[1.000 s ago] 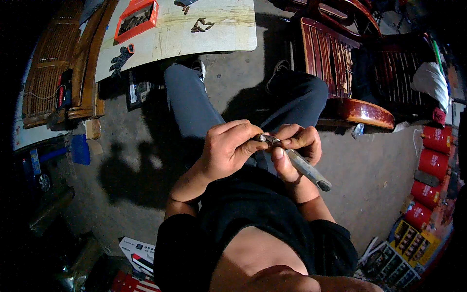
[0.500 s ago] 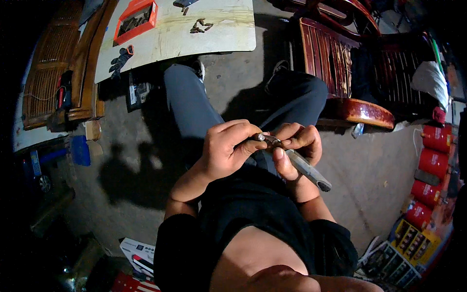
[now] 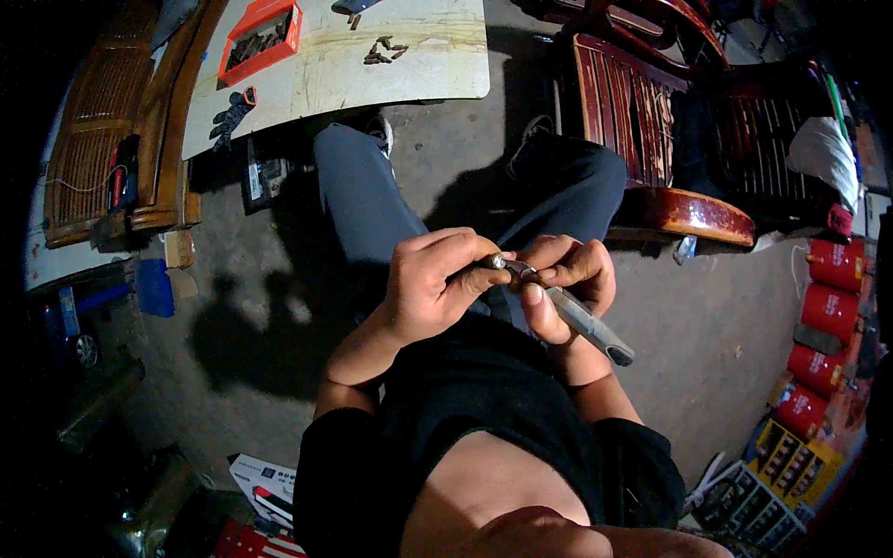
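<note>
In front of my lap my two hands meet. My left hand [image 3: 428,284] is closed, pinching a small dark piece with a shiny round end [image 3: 499,262] between thumb and fingers. My right hand [image 3: 581,270] is wrapped round a hand tool with a grey handle [image 3: 593,327]. Its handle slants down to the right, ending in a dark tip. The tool's metal front lies between both hands, against or very near the small piece. Fingers partly cover that working end, so its exact shape is hard to make out.
A pale table [image 3: 419,79] stands ahead, bearing an orange box [image 3: 261,70] of dark small pieces, a loose cluster of similar pieces [image 3: 384,50] and a dark glove [image 3: 233,118]. Wooden slatted seats [image 3: 623,102] are at right and left. Red cans [image 3: 831,312] line the right.
Both hands keep their hold on the small piece and the tool. Any finger movement is too slight to make out.
</note>
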### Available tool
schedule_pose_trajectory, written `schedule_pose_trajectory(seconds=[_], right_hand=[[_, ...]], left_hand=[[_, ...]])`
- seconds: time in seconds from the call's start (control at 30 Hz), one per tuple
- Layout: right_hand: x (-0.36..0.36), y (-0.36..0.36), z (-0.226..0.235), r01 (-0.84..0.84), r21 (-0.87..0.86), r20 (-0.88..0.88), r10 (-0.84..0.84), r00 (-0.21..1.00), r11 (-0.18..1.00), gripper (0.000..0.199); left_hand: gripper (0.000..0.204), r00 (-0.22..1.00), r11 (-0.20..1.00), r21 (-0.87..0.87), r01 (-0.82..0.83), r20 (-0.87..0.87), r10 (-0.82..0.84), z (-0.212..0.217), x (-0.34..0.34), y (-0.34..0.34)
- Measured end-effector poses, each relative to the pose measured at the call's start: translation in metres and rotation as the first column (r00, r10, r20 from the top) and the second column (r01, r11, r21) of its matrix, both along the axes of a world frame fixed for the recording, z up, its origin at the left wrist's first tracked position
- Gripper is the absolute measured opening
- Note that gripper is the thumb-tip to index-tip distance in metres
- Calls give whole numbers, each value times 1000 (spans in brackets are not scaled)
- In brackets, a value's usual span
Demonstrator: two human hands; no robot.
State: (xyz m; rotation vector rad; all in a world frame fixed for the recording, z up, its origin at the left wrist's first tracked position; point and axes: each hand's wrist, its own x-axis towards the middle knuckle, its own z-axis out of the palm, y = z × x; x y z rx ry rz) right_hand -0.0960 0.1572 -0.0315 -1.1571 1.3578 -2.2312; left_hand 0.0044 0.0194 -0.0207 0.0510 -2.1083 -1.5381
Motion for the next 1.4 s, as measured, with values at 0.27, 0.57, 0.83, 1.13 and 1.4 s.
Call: schedule_pose_trajectory(seconds=[0.27, 0.57, 0.83, 1.13, 1.4], right_hand=[[2, 4, 1, -91, -47, 221, 99, 970, 995, 25], [-1, -3, -1, 69, 41, -5, -69, 998, 997, 33], [-5, -4, -1, 113, 22, -159, -108, 981, 993, 33], [-8, -3, 5, 52, 6, -73, -51, 996, 999, 29], [5, -2, 0, 126, -37, -93, -129, 987, 991, 26]], left_hand=[[19, 999, 999, 33, -14, -31, 15, -3, -4, 1], [15, 993, 984, -135, -119, -34, 116, -3, -2, 1], [19, 999, 994, -103, -34, -9, 33, 0, 0, 3], [18, 997, 991, 118, 57, 50, -63, -4, 2, -1], [18, 991, 990, 43, -131, -14, 132, -6, 1, 8]])
